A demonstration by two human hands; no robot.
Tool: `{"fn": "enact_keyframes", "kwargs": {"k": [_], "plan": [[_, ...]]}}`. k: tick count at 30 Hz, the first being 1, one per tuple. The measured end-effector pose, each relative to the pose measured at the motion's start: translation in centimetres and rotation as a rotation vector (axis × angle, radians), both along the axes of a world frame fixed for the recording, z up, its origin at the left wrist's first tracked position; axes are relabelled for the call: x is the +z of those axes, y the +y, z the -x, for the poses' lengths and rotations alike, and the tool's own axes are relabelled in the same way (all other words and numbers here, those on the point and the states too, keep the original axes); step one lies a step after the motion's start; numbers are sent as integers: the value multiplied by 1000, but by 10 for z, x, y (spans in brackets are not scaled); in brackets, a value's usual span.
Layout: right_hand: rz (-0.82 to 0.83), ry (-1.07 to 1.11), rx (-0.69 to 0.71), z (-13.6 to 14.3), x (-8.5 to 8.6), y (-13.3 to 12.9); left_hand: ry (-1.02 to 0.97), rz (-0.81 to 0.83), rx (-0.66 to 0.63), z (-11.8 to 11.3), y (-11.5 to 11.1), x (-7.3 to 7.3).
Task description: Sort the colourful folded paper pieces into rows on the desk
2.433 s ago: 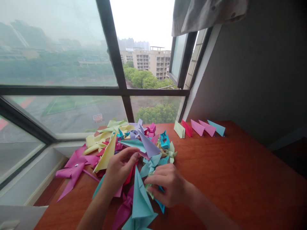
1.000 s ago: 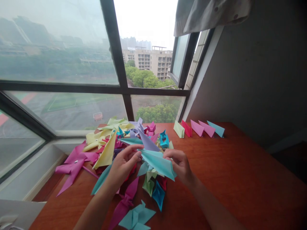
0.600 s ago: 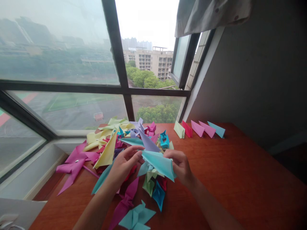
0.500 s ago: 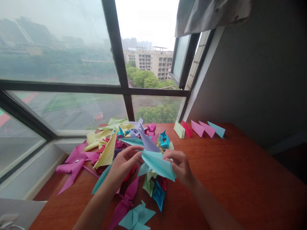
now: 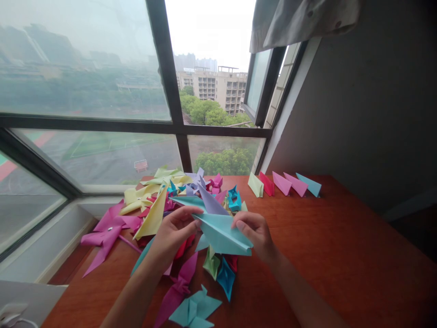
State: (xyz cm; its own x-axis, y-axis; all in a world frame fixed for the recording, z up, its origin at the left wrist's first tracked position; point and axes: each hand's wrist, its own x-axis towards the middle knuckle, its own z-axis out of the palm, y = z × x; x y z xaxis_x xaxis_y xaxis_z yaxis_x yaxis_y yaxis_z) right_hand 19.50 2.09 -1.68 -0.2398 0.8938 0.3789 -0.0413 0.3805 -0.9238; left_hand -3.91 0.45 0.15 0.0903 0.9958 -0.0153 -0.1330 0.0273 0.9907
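Between my hands is a light blue paper plane [image 5: 223, 234], held over the heap of folded paper with its wings spread. My left hand [image 5: 179, 230] is closed on its pointed left end. Thumb and fingers of my right hand [image 5: 254, 232] pinch its wide right end. Just behind it, a lilac paper plane [image 5: 211, 200] points upward from the heap, and a yellow paper plane [image 5: 152, 216] leans beside my left hand. Below the held plane lie a green folded piece [image 5: 211, 264] and a blue folded piece [image 5: 226, 278].
Several paper planes [image 5: 282, 183] stand in a row at the table's back right. A magenta pinwheel [image 5: 108, 231] lies at the left edge. Nearest me are a magenta folded piece [image 5: 179, 287] and a turquoise one [image 5: 194, 310]. Windows [image 5: 218, 130] border the brown table [image 5: 324, 255].
The light blue plane has been turned and flattened out between my hands, so more of its wing surface shows. Both hands keep their hold and have shifted only slightly.
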Motion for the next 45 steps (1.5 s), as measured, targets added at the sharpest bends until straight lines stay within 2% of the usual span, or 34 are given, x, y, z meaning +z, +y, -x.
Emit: {"fn": "enact_keyframes", "kwargs": {"k": [7, 13, 17, 19, 24, 27, 32, 37, 45], "plan": [[107, 57, -52, -6, -8, 4, 53, -35, 43, -5, -1, 10], [23, 48, -143, -7, -7, 11, 138, -54, 107, -6, 0, 14], [-164, -66, -317, -11, -4, 14, 168, -88, 190, -4, 2, 13], [-311, -140, -345, -13, -3, 12, 202, -111, 210, -4, 3, 10], [-615, -307, -273, -4, -2, 5, 342, -177, 176, -8, 2, 1], [-703, -392, -234, 3, -5, 2, 420, -224, 154, -11, 1, 1], [-691, -417, -229, 2, -9, 4, 469, -265, 140, -10, 0, 1], [-644, -350, -266, -1, -9, 7, 387, -220, 143, -6, 1, 1], [-497, -325, -275, -9, -7, 19, 223, -173, 263, 0, 3, 18]]}}
